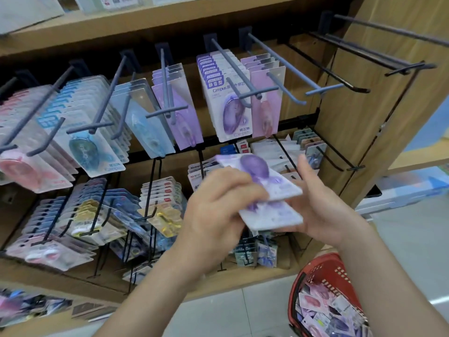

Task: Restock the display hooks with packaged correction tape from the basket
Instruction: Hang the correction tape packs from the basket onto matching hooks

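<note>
While we are standing at the rack, we are holding two purple packs of correction tape in front of it. Our left hand (218, 210) is curling its fingers and thumb round the top pack (264, 176) and pinching its near left end. We think it is pulling this one off the pile so it can go on a hook by itself. The bottom pack (274, 217) is lying on our right hand (325, 212), which is working like a little tray. Its thumb is sticking up, but its fingers are hiding under the packs, so we cannot tell if they are curling or lying flat.

The red basket (318, 268) is sitting near us, low on the right, so more packs are easy to reach. Many are lying in it. Matching purple packs (226, 110) are hanging from a grey hook (233, 65) on the far top row. Further right, bare black hooks (328, 69) are sticking out.

Both packs in our hands are looking blurry, so we are not seeing their hanging holes. The bottom edge is cutting off part of the basket.
</note>
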{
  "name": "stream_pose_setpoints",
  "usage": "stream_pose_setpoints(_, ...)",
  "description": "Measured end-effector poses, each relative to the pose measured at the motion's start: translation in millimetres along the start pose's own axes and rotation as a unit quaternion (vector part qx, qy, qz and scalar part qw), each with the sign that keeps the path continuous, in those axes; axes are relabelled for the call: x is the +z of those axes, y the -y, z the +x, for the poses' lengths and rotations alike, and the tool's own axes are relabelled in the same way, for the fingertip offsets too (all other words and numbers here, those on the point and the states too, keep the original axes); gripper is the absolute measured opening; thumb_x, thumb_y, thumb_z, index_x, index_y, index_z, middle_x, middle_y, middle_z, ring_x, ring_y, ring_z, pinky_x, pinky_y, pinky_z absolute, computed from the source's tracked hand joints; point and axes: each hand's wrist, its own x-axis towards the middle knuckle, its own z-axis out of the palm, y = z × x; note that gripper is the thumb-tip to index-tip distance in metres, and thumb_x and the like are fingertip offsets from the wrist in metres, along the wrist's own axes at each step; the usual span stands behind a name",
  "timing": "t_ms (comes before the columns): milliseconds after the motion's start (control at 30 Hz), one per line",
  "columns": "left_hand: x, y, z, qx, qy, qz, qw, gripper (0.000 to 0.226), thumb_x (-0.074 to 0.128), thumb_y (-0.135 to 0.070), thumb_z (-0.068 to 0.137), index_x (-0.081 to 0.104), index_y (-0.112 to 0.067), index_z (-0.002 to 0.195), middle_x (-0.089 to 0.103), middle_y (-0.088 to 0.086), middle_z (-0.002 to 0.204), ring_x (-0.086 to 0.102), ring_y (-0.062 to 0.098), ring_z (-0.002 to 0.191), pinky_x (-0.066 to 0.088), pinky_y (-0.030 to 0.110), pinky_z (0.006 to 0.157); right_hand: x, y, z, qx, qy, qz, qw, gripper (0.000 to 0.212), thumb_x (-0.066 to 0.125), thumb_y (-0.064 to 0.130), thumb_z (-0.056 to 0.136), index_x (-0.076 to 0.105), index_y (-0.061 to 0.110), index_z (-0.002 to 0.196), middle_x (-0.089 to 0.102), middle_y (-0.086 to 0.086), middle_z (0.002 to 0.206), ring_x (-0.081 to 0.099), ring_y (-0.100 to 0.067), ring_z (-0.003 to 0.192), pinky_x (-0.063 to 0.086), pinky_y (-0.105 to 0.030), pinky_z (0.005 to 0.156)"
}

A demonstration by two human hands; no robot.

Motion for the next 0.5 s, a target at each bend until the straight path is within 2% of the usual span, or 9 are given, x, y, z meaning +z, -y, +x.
stream_pose_setpoints(100, 5.1, 4.8, -19.7, 0.107, 0.054, 0.047, 0.992, 0.024, 0.064, 0.007, 0.087, 0.068, -0.013, 0.1, 0.056, 0.006, 0.108, 0.057, 0.029, 0.102, 0.046, 0.043, 0.096, 11.3, -1.5, 3.1, -0.045, 0.073, 0.092, 0.992, 0.049, 0.054, 0.033, 0.095, 0.059, -0.001, 0.13, 0.067, -0.021, 0.117, 0.068, -0.031, 0.098, 0.057, -0.043, 0.084)
stream_pose_setpoints(133, 5.3, 7.1, -25.3, 0.107, 0.057, 0.059, 0.991, 0.021, 0.063, 0.005, 0.089, 0.069, -0.013, 0.099, 0.055, 0.007, 0.111, 0.055, 0.03, 0.105, 0.046, 0.041, 0.096, 15.2, -1.0, 4.4, -0.065, 0.073, 0.101, 0.99, 0.043, 0.057, 0.021, 0.093, 0.059, -0.004, 0.127, 0.068, -0.022, 0.11, 0.069, -0.03, 0.091, 0.059, -0.04, 0.078)
stream_pose_setpoints(200, 4.2, 11.4, -33.1, 0.067, 0.035, 0.094, 0.993, 0.027, 0.069, 0.003, 0.086, 0.069, -0.019, 0.102, 0.052, 0.007, 0.113, 0.052, 0.029, 0.105, 0.041, 0.031, 0.097, 21.2, -0.4, 5.2, -0.097, 0.048, 0.108, 0.988, 0.04, 0.061, 0.013, 0.086, 0.061, -0.004, 0.123, 0.071, -0.022, 0.104, 0.071, -0.029, 0.085, 0.06, -0.039, 0.071)
stream_pose_setpoints(267, 1.8, 9.1, -35.4, -0.014, -0.009, 0.099, 0.995, 0.036, 0.071, 0.005, 0.082, 0.068, -0.022, 0.106, 0.052, 0.006, 0.111, 0.054, 0.025, 0.101, 0.043, 0.027, 0.092, 22.9, -1.6, 5.6, -0.12, 0.009, 0.124, 0.985, 0.048, 0.066, 0.015, 0.081, 0.06, 0.0, 0.127, 0.07, -0.022, 0.111, 0.071, -0.03, 0.089, 0.061, -0.042, 0.076)
stream_pose_setpoints(333, -2.6, 1.6, -32.7, -0.184, -0.054, -0.002, 0.981, 0.039, 0.062, 0.007, 0.086, 0.07, -0.026, 0.105, 0.058, 0.003, 0.108, 0.059, 0.016, 0.099, 0.051, 0.028, 0.086, 23.0, -3.6, 6.1, -0.144, -0.028, 0.113, 0.983, 0.055, 0.069, 0.016, 0.078, 0.058, 0.009, 0.132, 0.069, -0.018, 0.119, 0.07, -0.029, 0.094, 0.06, -0.044, 0.08)
stream_pose_setpoints(367, -4.3, -2.1, -29.0, -0.28, -0.068, -0.084, 0.954, 0.038, 0.058, 0.003, 0.09, 0.071, -0.03, 0.103, 0.063, 0.0, 0.106, 0.062, 0.014, 0.099, 0.054, 0.033, 0.087, 23.7, -3.9, 6.0, -0.157, -0.037, 0.089, 0.983, 0.056, 0.07, 0.017, 0.078, 0.057, 0.015, 0.133, 0.069, -0.014, 0.121, 0.07, -0.028, 0.097, 0.06, -0.043, 0.08)
stream_pose_setpoints(433, -3.4, -3.3, -20.5, -0.405, -0.064, -0.2, 0.89, 0.025, 0.058, -0.017, 0.094, 0.071, -0.037, 0.1, 0.07, -0.005, 0.103, 0.067, 0.017, 0.098, 0.055, 0.046, 0.09, 25.5, -5.3, 6.0, -0.187, -0.042, 0.03, 0.981, 0.059, 0.072, 0.019, 0.078, 0.054, 0.023, 0.134, 0.069, -0.009, 0.123, 0.069, -0.028, 0.106, 0.058, -0.046, 0.085)
stream_pose_setpoints(467, -1.9, -3.5, -14.5, -0.425, -0.047, -0.216, 0.878, 0.015, 0.06, -0.032, 0.091, 0.071, -0.039, 0.099, 0.071, -0.006, 0.101, 0.068, 0.018, 0.096, 0.055, 0.048, 0.089, 27.4, -6.0, 5.8, -0.205, -0.035, 0.002, 0.978, 0.059, 0.072, 0.018, 0.078, 0.053, 0.025, 0.134, 0.069, -0.008, 0.123, 0.068, -0.028, 0.11, 0.057, -0.047, 0.089)
stream_pose_setpoints(500, 0.5, -3.9, -9.2, -0.433, -0.033, -0.215, 0.875, 0.018, 0.061, -0.046, 0.086, 0.071, -0.039, 0.099, 0.072, -0.006, 0.099, 0.068, 0.018, 0.093, 0.056, 0.047, 0.087, 30.1, -6.7, 5.4, -0.223, -0.023, -0.026, 0.974, 0.058, 0.072, 0.016, 0.079, 0.053, 0.027, 0.133, 0.069, -0.006, 0.123, 0.067, -0.027, 0.112, 0.056, -0.045, 0.092)
